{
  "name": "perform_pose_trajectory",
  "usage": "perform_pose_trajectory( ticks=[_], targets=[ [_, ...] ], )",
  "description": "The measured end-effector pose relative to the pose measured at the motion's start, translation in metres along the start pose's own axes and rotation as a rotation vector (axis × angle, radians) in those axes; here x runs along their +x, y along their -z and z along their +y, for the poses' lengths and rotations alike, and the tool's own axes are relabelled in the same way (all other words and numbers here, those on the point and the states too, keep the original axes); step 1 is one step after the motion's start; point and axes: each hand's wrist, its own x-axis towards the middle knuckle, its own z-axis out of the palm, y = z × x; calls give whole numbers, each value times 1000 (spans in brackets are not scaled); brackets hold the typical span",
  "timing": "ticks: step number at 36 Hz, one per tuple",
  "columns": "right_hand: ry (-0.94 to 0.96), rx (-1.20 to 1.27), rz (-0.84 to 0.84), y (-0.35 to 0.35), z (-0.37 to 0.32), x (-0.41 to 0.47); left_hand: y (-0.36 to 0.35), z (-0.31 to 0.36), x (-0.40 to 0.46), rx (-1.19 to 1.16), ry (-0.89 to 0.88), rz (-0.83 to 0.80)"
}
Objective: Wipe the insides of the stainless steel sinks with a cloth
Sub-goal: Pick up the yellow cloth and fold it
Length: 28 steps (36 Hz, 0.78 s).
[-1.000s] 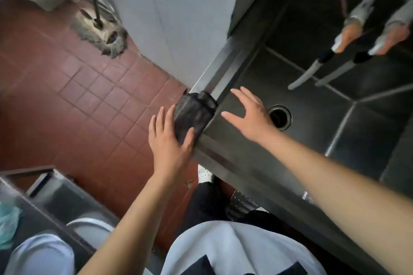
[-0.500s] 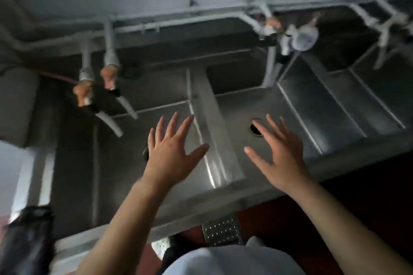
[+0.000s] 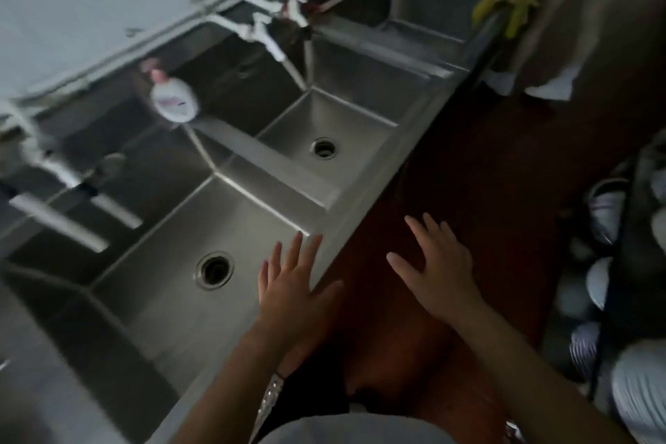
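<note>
A row of stainless steel sinks runs from lower left to upper right. The nearest sink has a round drain; a second sink lies beyond it and a third is farther right. My left hand hovers with fingers spread over the near sink's front rim and holds nothing. My right hand is spread flat over the red floor, beside the sinks, also empty. A yellow cloth hangs over the front rim at the far right. The dark cloth seen earlier is out of view.
White taps and pipes run along the wall behind the sinks. A white soap bottle stands on the divider at the back. Stacked bowls and plates sit on a rack at the right. A white rag lies near it.
The view has swung right along the sinks, away from the dark cloth on the left rim. Both hands stay spread and empty; my right hand now hangs over the floor.
</note>
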Motion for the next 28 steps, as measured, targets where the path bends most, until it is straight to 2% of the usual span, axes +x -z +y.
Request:
perform_pose_trajectory(
  ticks=[8,15,24,28],
  targets=[
    [-73,26,80,70,77,135,-1,88,179,35,-136,-75],
    [-244,-22,178,174,144,252,8,189,359,-39,-244,-104],
    [-404,45,263,272,214,354,1,334,517,-33,-398,-206],
    [-409,72,242,298,267,405,-18,389,581,-23,-381,-239]
  ],
)
